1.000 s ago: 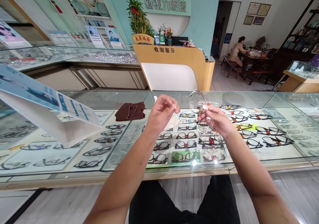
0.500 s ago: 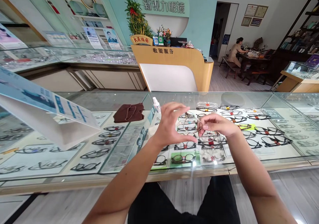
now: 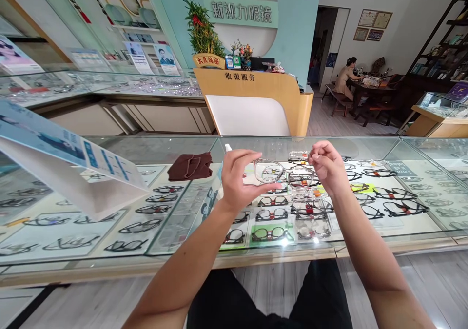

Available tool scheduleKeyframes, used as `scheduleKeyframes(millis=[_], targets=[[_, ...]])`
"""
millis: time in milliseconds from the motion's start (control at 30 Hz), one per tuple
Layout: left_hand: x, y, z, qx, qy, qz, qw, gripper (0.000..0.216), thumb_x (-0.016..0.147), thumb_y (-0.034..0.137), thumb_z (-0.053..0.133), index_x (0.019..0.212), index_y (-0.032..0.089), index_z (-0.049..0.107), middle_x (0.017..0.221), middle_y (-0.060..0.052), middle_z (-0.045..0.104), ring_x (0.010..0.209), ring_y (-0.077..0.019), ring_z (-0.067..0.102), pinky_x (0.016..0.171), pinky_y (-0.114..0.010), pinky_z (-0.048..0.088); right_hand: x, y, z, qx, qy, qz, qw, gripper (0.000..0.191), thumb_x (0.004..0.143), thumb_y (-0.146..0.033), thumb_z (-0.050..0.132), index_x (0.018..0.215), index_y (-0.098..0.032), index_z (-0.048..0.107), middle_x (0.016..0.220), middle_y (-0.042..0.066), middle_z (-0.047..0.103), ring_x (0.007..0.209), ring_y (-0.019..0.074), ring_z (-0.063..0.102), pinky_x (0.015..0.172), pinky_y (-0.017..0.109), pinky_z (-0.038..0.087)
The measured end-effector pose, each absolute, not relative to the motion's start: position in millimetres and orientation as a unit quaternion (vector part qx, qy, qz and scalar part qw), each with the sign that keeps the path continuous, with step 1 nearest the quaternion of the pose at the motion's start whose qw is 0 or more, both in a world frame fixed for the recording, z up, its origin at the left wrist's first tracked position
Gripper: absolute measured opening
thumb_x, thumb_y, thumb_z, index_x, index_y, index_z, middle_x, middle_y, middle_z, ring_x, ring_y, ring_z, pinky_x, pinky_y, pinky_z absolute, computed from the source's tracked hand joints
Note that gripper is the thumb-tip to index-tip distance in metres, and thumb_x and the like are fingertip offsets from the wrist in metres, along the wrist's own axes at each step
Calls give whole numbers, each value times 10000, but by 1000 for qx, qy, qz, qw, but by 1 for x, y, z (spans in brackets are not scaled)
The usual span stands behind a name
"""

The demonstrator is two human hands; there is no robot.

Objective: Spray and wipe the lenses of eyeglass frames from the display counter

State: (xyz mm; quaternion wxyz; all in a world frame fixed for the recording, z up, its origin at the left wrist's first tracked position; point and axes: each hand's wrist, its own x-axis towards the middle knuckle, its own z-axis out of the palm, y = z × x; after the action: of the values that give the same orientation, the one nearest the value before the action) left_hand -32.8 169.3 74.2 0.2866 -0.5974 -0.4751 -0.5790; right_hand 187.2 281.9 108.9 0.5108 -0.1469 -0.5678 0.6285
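While you hold the clear glasses [image 3: 280, 171] up between both hands, they hang in the air just above the glass-topped desk [image 3: 161, 148], touching nothing below. Your left hand [image 3: 237, 180] is closed on one end of the frame, thumb underneath and fingers curled over the top. Your right hand [image 3: 326, 169] is pinched shut on the other end, where the arm seems to join, though the exact spot is hard to make out. Gripping by the ends likely keeps your fingers off the lenses and lets the frame sit level in front of you. A brown cloth [image 3: 190, 166] lies crumpled on the glass near your left hand, and a small white bottle [image 3: 227, 147] peeks out just behind that hand. Rows of dark frames [image 3: 272, 215] lie beneath the glass, and a folded leaflet stand [image 3: 73, 168] sits well off to your left.
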Motion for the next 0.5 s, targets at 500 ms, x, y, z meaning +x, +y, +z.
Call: scheduleKeyframes(millis=[500], targets=[[-51,178,140,-518,-429,-670,313,829,674,834,839,1243,284,590,1184,-89,579,1193,-321,582,1060,-514,484,186,295,166,-80,-673,425,600,176,792,-111,738,878,-254,682,819,-26,582,772,132,587,742,303,506]])
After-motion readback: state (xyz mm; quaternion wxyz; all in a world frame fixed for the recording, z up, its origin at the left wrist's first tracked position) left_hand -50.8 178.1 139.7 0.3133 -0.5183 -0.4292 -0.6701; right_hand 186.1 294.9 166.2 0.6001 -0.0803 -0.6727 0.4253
